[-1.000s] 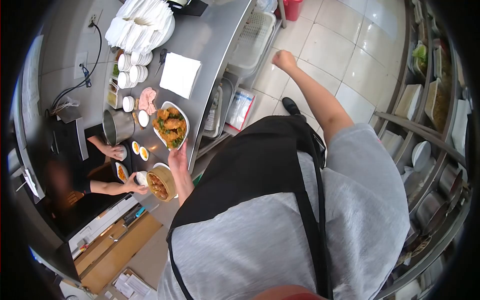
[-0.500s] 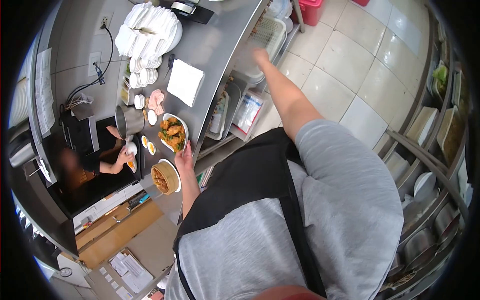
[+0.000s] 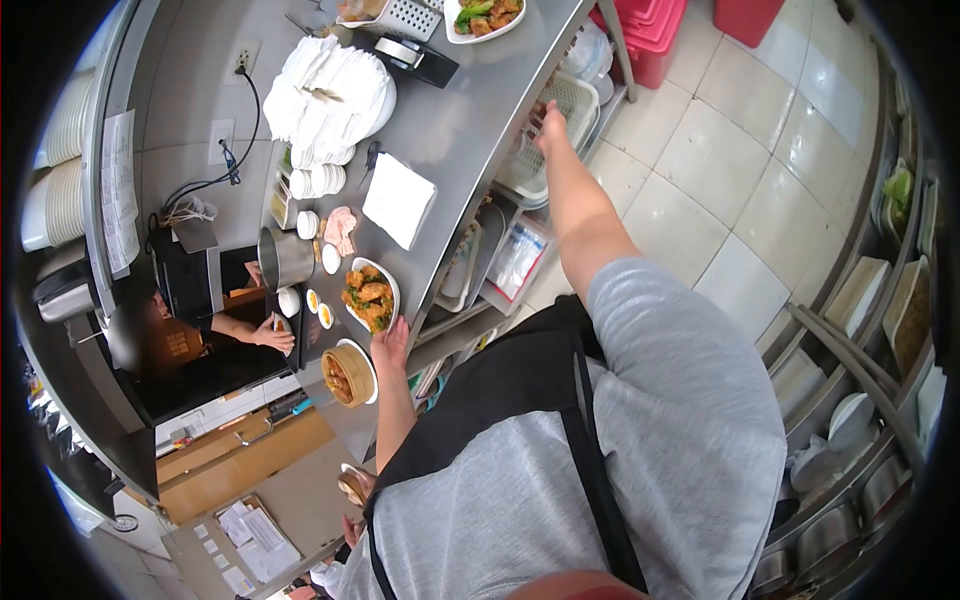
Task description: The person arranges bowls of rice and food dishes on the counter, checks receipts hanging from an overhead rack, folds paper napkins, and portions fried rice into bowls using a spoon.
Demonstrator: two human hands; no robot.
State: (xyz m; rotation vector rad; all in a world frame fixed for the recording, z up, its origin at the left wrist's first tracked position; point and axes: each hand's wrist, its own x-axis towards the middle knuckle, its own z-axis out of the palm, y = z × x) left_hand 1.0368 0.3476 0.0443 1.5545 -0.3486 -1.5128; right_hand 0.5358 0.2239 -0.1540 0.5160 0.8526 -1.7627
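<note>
My left hand is at the near end of a white dish, palm showing; I cannot tell whether my fingers grip its rim. The dish rests on the steel counter, filled with fried pieces and greens. My right hand reaches to the pale basket below the counter edge; its fingers are too unclear to tell how wide they are. Just beside the dish, a bamboo steamer sits on a white plate. Across from me, a co-worker's hand is near the metal pot. Farther along lie folded white sheets, then another filled dish.
</note>
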